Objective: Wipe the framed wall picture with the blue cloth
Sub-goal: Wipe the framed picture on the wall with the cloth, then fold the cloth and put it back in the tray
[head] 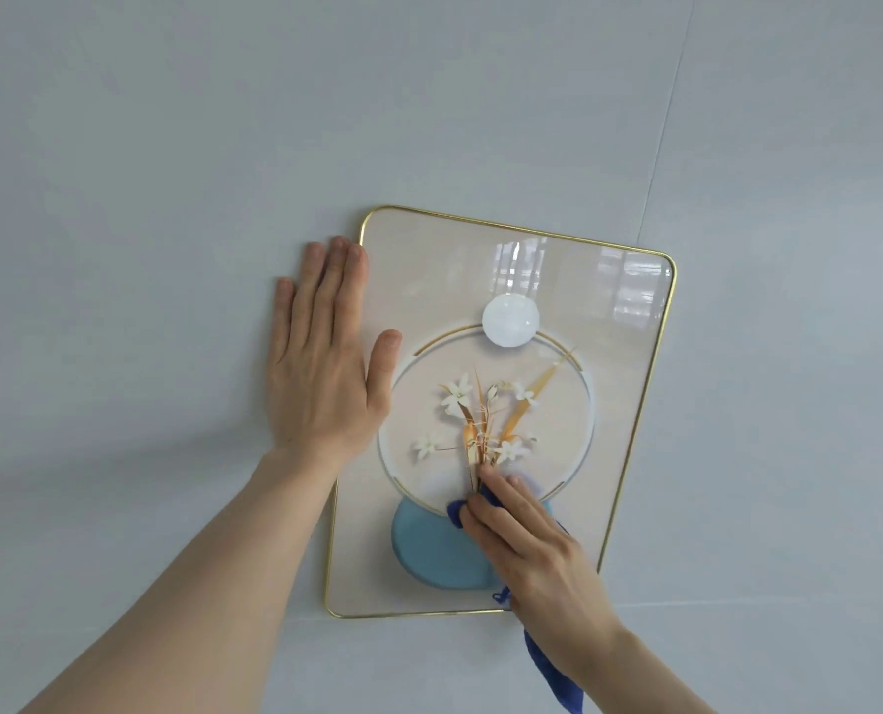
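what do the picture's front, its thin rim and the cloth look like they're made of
Picture front: glossy, glass or acrylic by the look; it mirrors bright window shapes near the top. Which one, I cannot tell.
Rim: thin gold-coloured edging with a shine, probably metal, possibly metallic-finish plastic.
Blue cloth: soft matte fabric, maybe microfibre; it bunches under the right hand and hangs limp below.

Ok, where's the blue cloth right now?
Head view, lower right: the blue cloth is under the right hand on the framed picture, its tail hanging below.
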A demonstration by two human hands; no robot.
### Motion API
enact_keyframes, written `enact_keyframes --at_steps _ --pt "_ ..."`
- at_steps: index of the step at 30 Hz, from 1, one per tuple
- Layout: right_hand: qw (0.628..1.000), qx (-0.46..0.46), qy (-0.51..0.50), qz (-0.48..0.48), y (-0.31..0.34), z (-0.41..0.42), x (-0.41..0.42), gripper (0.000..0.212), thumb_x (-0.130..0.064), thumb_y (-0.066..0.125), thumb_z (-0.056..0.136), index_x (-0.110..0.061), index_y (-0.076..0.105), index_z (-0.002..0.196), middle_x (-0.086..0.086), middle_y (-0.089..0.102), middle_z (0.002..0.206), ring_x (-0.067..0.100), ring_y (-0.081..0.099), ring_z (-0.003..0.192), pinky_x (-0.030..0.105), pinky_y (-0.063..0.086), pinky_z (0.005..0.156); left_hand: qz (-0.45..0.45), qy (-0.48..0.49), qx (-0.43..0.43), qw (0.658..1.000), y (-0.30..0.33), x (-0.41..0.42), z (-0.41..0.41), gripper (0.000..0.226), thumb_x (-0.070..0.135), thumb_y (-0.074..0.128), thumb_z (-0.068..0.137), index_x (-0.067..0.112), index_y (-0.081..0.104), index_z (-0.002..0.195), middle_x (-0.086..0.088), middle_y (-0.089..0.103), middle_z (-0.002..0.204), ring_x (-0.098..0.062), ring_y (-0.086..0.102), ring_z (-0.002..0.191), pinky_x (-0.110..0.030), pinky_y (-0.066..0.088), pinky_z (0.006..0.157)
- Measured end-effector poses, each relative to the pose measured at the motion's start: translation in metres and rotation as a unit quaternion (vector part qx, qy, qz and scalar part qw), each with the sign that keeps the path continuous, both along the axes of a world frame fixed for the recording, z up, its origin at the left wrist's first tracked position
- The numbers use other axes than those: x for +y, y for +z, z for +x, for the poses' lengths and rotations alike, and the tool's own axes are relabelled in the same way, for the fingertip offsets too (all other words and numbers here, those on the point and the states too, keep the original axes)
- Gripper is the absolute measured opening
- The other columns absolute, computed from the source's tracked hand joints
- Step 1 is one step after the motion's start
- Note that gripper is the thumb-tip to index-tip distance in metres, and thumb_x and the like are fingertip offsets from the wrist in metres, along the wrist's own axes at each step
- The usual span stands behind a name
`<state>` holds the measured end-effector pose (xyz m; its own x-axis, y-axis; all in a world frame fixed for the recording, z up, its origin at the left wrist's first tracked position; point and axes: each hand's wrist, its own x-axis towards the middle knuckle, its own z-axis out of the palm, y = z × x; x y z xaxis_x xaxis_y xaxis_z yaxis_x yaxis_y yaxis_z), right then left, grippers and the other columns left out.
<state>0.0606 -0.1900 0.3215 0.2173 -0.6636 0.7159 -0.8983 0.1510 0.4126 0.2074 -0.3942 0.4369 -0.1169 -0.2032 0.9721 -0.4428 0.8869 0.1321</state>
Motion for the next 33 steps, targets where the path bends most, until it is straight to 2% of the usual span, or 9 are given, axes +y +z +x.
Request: enact_keyframes --at_steps 4,8,11,14,16,21,25,29,33 --pt "0.99 -0.098 -0.068 0.07 -0.031 -0.007 0.042 0.076 0.012 0.086 0.028 -0.012 0.079 0.101 -0.001 0.075 0.107 0.029 0.061 0.134 0.037 0.056 0.103 0.042 -0.041 -0.02 0.998 0.004 0.013 0.012 0.071 0.047 0.023 0.104 0.01 0.017 0.164 -0.007 0.017 0.174 -0.021 0.008 0.163 -0.042 0.003 0.133" --pt "0.975 -0.208 -0.067 0.042 -0.065 -0.009 0.082 0.076 0.031 0.071 0.03 -0.025 0.072 0.082 -0.011 0.074 0.097 0.025 0.071 0.12 0.026 0.064 0.079 0.099 -0.056 -0.002 0.994 -0.012 0.047 0.032 0.067 0.046 0.028 0.105 0.012 0.026 0.162 -0.008 0.021 0.173 -0.022 0.017 0.161 -0.042 0.007 0.132" --pt "0.936 -0.347 -0.056 0.002 -0.078 -0.006 0.106 0.074 0.034 0.06 0.052 -0.033 0.06 0.083 -0.02 0.07 0.098 0.001 0.063 0.125 0.013 0.056 0.065 0.123 -0.085 -0.007 0.989 -0.042 0.085 0.041 0.059 0.045 0.039 0.102 0.016 0.041 0.153 -0.004 0.039 0.164 -0.025 0.034 0.152 -0.044 0.024 0.127" --pt "0.854 -0.517 -0.048 -0.039 -0.064 0.008 0.127 0.066 0.027 0.044 0.075 -0.033 0.068 0.085 -0.013 0.073 0.103 -0.022 0.058 0.113 0.002 0.046 0.077 0.193 -0.143 -0.059 0.969 -0.08 0.126 0.04 0.048 0.051 0.046 0.096 0.026 0.056 0.136 0.008 0.061 0.14 -0.019 0.054 0.132 -0.037 0.042 0.108" --pt "0.786 -0.615 -0.026 -0.047 -0.047 0.016 0.14 0.055 0.023 0.045 0.082 -0.023 0.074 0.09 -0.005 0.078 0.102 -0.009 0.068 0.102 0.004 0.048 0.082 0.242 -0.198 -0.124 0.942 -0.106 0.154 0.036 0.045 0.056 0.051 0.091 0.034 0.058 0.13 0.021 0.062 0.129 -0.009 0.059 0.124 -0.036 0.049 0.101" --pt "0.588 -0.795 0.143 -0.045 -0.021 0.027 0.167 0.041 0.022 0.046 0.09 -0.011 0.063 0.106 0.007 0.076 0.117 0.024 0.074 0.11 0.04 0.06 0.092 0.299 -0.334 -0.314 0.837 -0.144 0.218 0.019 0.059 0.052 0.07 0.088 0.06 0.041 0.139 0.039 0.05 0.14 0.009 0.049 0.132 -0.03 0.045 0.113" --pt "0.487 -0.846 0.215 -0.036 -0.014 0.021 0.188 0.035 0.02 0.046 0.096 -0.008 0.057 0.115 0.013 0.072 0.125 0.034 0.074 0.103 0.039 0.063 0.079 0.321 -0.329 -0.316 0.83 -0.146 0.247 0.001 0.052 0.037 0.072 0.093 0.06 0.047 0.132 0.031 0.068 0.12 0.005 0.066 0.106 -0.033 0.054 0.101" --pt "0.458 -0.861 0.22 -0.019 -0.025 0.001 0.21 0.025 0.008 0.052 0.102 -0.006 0.056 0.122 0.017 0.069 0.131 0.029 0.073 0.106 0.034 0.061 0.083 0.306 -0.294 -0.294 0.856 -0.139 0.268 -0.016 0.029 0.037 0.069 0.095 0.052 0.054 0.115 0.029 0.072 0.099 -0.002 0.067 0.094 -0.031 0.057 0.089" --pt "0.498 -0.849 0.169 0.052 -0.042 -0.019 0.243 0.027 -0.023 0.066 0.101 -0.005 0.063 0.122 0.019 0.074 0.122 0.033 0.073 0.109 0.041 0.061 0.091 0.326 -0.293 -0.276 0.855 -0.14 0.289 -0.039 0.019 0.027 0.064 0.098 0.044 0.058 0.105 0.022 0.074 0.093 -0.004 0.068 0.091 -0.034 0.057 0.08"
